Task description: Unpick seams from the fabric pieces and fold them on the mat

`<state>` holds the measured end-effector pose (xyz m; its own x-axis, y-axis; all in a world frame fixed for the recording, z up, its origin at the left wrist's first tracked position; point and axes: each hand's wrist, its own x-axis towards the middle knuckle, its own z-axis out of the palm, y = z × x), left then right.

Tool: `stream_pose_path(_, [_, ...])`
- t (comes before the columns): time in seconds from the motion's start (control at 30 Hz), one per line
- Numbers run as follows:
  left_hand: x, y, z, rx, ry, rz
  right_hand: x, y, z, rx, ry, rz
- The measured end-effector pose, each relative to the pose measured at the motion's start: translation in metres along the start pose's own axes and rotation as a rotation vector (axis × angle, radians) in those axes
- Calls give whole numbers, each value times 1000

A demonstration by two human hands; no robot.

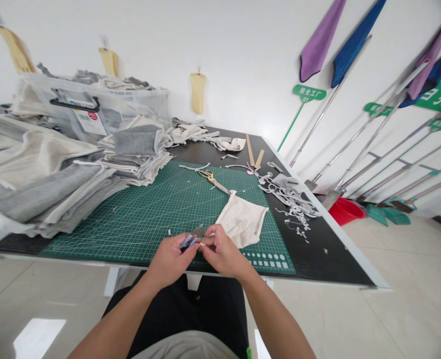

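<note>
My left hand (pixel 170 259) grips small blue-handled thread snips (pixel 192 238) at the near edge of the green cutting mat (pixel 149 214). Their blades point toward my right hand (pixel 222 252). My right hand pinches the near corner of a cream fabric pouch (pixel 243 219) that lies flat on the mat. The two hands almost touch. Farther back on the mat lie gold-handled scissors (pixel 213 180).
Stacks of grey and cream cloth (pixel 56 174) fill the table's left side, with a clear plastic bin (pixel 93 107) behind. White trimmings (pixel 291 197) and wooden rulers (pixel 252 152) lie at right. Mops (pixel 355 134) lean on the wall beside a red bucket (pixel 345 210).
</note>
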<state>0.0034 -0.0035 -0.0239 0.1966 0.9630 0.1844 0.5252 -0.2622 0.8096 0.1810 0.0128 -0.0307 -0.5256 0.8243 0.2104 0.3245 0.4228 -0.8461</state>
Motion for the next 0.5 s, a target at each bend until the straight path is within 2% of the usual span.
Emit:
stream_pose_path(0.23, [-2, 0, 1, 64, 27, 9, 1, 4, 2, -39, 51, 18])
stream_pose_path(0.5, [-1, 1, 2, 92, 19, 50, 1, 2, 0, -78, 35, 9])
